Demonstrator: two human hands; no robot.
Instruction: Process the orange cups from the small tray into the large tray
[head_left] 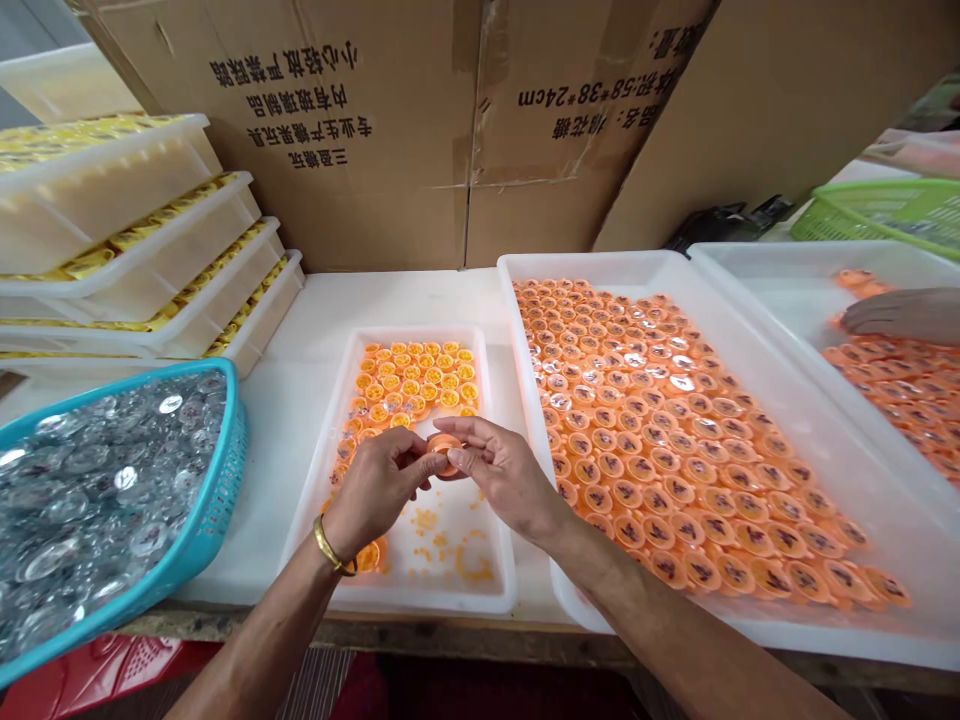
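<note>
From my remote seat I see both hands meeting over the small white plastic tray [420, 603]. They hold a small orange cup [442, 447] between them, just above the tray's middle. The left hand [379, 485] has its grip pinched shut on the cup's left edge, thumb and fingers curled in, with a thin gold bangle [332, 548] on the wrist. The right hand [501, 472] has its grip closed on the other edge, the fingertips [459, 455] pressing on the round rim and the remaining fingers held loose and straight. The cup is round and shallow; I cannot tell what is inside it. The far half of the small tray holds tight rows of similar open orange cups with yellow centres [416, 380], and yellow crumbs lie scattered on its smooth floor near me. Just to the right sits a large white tray [750, 300] packed with orange cups sealed under glossy film [660, 440]. Left of the hands, on the white tabletop [300, 420], a blue mesh basket [217, 500] is heaped with clear, shiny round lids [90, 480]. Behind it stand stacked white trays [150, 270] with yellow contents, and brown cardboard boxes [360, 180] close off the back. At far right, another person's hand [900, 315] rests in a third tray [787, 290].
</note>
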